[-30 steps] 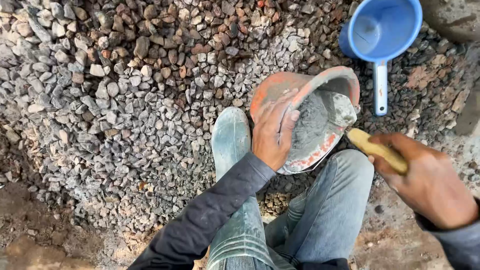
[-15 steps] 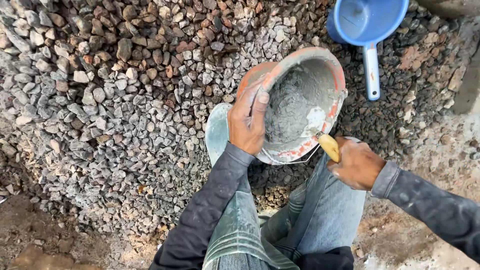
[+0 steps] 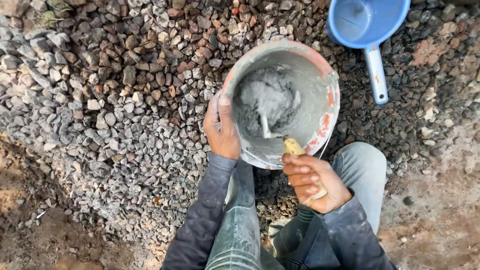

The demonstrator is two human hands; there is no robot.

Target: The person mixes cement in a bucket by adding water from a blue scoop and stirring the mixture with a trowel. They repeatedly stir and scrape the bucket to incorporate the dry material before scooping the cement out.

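While your left hand (image 3: pixel 221 131) is gripping the near-left rim of the bucket (image 3: pixel 327 95), your right hand (image 3: pixel 311 181) is closing around the trowel's yellow handle (image 3: pixel 294 147), crossing the near rim. Its blade is sitting in the grey mortar (image 3: pixel 266 100) inside. Gravel (image 3: pixel 115 100) is crowding the bucket's left; a blue scoop (image 3: pixel 367 25) is lying just beyond its far-right edge.

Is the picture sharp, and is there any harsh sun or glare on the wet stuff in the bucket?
Head view: soft, even daylight, no hard shadows; gravel and bucket look sharp; wet grey mix shows only a dull sheen; the right hand is not smeared.
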